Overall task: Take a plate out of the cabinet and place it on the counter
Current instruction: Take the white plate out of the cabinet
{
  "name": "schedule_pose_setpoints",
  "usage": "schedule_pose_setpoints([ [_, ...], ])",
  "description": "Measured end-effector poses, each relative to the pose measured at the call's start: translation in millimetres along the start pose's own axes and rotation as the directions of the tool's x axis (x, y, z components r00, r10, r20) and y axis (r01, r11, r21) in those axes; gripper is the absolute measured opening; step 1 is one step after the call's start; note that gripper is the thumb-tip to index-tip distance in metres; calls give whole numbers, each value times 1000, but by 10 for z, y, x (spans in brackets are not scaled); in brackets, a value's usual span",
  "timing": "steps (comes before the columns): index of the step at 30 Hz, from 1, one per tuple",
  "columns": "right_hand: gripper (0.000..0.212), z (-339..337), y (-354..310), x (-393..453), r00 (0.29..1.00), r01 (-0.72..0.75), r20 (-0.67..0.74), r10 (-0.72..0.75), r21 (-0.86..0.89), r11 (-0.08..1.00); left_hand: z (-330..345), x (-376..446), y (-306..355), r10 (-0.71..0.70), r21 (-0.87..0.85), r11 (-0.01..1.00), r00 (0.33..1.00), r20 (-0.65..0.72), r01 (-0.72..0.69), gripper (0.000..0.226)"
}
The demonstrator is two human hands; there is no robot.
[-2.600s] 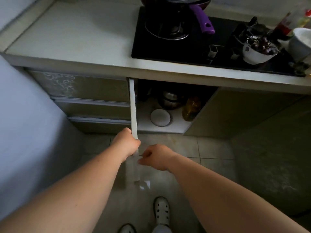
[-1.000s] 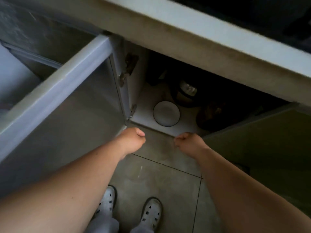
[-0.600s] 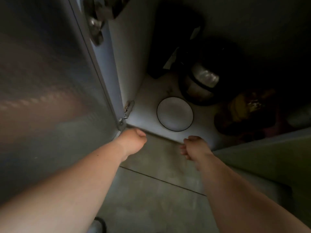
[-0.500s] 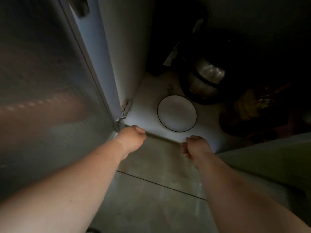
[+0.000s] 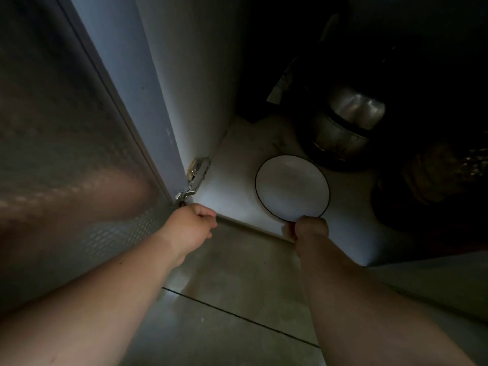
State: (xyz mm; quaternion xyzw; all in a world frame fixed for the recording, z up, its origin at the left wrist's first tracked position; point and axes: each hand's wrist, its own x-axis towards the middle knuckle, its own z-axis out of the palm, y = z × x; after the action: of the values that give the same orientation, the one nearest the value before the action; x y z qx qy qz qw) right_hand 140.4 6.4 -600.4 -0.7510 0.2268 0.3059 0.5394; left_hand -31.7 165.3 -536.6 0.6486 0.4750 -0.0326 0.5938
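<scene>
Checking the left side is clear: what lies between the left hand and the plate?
Head view: only bare white cabinet floor lies between the left hand and the plate. The door hinge sits beyond the hand, off that line.

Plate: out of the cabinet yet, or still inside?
Still inside: the plate lies flat on the cabinet floor, right hand at its near rim.

Round white ceramic plate w/ thin dark rim (image 5: 291,188): lies flat, face up, on pale cabinet floor (image 5: 232,191), nr front edge, left of centre. Near rim touches right hand (image 5: 307,229); grip unclear. Surface looks bare.
</scene>
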Motion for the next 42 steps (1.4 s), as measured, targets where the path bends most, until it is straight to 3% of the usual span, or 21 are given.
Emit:
schedule_pose_setpoints([
  [5,7,-197,12,-90,994,99,-28,-104,-159,982,72,-60,153,-8,-19,1000,1000,-10,8,15],
  [10,32,-505,-169,-772,989,144,2,-147,-215,966,184,-532,581,-126,-136,981,989,82,137,32],
  [12,37,-629,-280,-1175,993,119,24,-116,-186,975,166,-764,754,-139,-141,978,985,104,153,39],
  [17,39,-991,-610,-2279,999,21,40,-13,-184,983,-36,-1606,1256,-240,-174,950,963,122,259,19],
  [22,33,-1439,-1102,-3431,997,-41,54,61,-318,947,-428,-2531,1696,-334,-167,923,937,105,348,53],
  [26,39,-1660,-1426,-4123,987,19,156,46,-387,922,-698,-3112,1979,-320,-41,946,946,50,322,45],
  [34,25,-1948,-2038,-5193,952,147,306,10,-485,862,-1281,-4148,2496,-294,-82,951,955,40,297,37],
  [38,20,-1977,-2191,-5661,946,215,317,-61,-479,851,-1579,-4523,2669,-257,-130,957,965,42,260,41],
  [42,29,-1928,-2269,-6073,951,252,281,-132,-448,858,-1907,-4817,2837,-185,-110,975,981,59,191,40],
])
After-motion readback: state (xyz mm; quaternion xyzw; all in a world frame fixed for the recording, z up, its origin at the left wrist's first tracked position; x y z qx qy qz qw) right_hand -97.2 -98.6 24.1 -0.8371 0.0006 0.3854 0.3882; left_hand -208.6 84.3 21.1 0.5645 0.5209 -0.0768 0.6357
